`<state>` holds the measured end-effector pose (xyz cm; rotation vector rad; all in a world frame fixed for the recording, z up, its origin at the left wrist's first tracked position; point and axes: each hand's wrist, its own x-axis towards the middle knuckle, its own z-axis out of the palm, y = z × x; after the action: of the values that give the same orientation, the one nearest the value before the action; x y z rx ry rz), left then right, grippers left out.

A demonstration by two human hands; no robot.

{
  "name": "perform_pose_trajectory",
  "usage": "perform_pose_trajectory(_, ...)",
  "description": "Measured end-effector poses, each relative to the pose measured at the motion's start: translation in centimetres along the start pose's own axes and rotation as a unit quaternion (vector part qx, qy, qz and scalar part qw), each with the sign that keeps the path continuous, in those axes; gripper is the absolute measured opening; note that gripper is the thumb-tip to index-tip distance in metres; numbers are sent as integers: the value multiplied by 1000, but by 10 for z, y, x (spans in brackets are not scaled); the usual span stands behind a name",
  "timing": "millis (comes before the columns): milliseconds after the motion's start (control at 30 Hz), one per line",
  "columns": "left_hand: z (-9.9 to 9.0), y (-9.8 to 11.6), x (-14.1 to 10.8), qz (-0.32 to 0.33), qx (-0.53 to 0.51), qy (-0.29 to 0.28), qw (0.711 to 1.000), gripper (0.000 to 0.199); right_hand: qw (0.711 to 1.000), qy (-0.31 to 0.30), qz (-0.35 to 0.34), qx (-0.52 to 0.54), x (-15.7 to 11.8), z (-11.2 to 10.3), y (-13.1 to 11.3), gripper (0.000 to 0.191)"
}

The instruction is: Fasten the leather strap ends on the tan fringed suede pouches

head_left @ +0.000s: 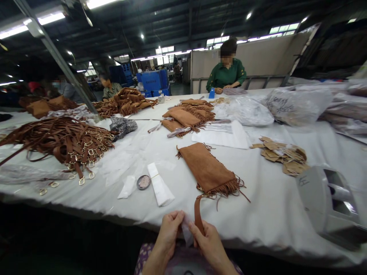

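Observation:
A brown fringed pouch [206, 168] lies on the white-covered table, and a brown strap [198, 214] runs from its lower corner toward me. At the table's front edge my left hand [171, 229] pinches a thin translucent sheet [187, 229]. My right hand [207, 238] is closed on the strap's end and touches the sheet too. Left of the pouch are a folded white stack [160, 185] with a band around it, a small round dish [143, 182] and a smaller white piece [127, 187].
Brown straps with metal rings [83, 147] pile up at the left. More fringed pouches [186, 114] lie farther back. Cardboard tags [283, 154] and a grey dispenser-like device [327, 202] are at the right. A person in green [228, 74] sits across the table.

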<state>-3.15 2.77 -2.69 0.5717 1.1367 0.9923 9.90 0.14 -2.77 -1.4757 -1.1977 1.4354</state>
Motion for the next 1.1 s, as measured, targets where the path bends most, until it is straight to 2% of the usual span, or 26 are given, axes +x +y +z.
perform_pose_trajectory(100, -4, 11, 0, 65, 72, 27, 995, 39, 999, -17, -4, 30, -1, 0, 0, 47)
perform_pose_trajectory(167, -7, 22, -2, 87, 121, 26, 988, 32, 997, -40, -14, 61, -4, -4, -6, 46)
perform_pose_trajectory(267, -14, 36, -8, 94, 200, 1, 975, 24, 992, -91, -27, 83, -10, -16, -21, 42)
perform_pose_trajectory(367, -20, 42, -14, 71, 267, -24, 961, 20, 985, -126, -5, 122, -15, -28, -37, 40)
perform_pose_trajectory(467, -20, 43, -20, 64, 325, -63, 942, 19, 983, -92, -3, 157, -16, -32, -46, 39)
perform_pose_trajectory(567, -16, 43, -25, 64, 378, -102, 918, 20, 991, -39, -35, 122, -12, -31, -50, 39)
perform_pose_trajectory(667, -11, 43, -28, 48, 407, -114, 905, 23, 997, -17, -52, 62, -9, -31, -52, 40)
perform_pose_trajectory(733, -10, 43, -28, 42, 423, -110, 898, 25, 997, -33, -55, 52, -10, -33, -51, 40)
perform_pose_trajectory(867, -10, 41, -24, 93, 466, -76, 877, 33, 996, -62, -53, 27, -13, -35, -46, 38)
perform_pose_trajectory(933, -9, 39, -21, 115, 471, -76, 871, 37, 996, -66, -57, 10, -13, -33, -43, 37)
perform_pose_trajectory(1033, -8, 37, -18, 119, 446, -112, 880, 40, 994, -88, -55, 33, -11, -30, -38, 39)
perform_pose_trajectory(1100, -7, 35, -18, 111, 404, -118, 900, 40, 993, -82, -42, 69, -9, -27, -36, 41)
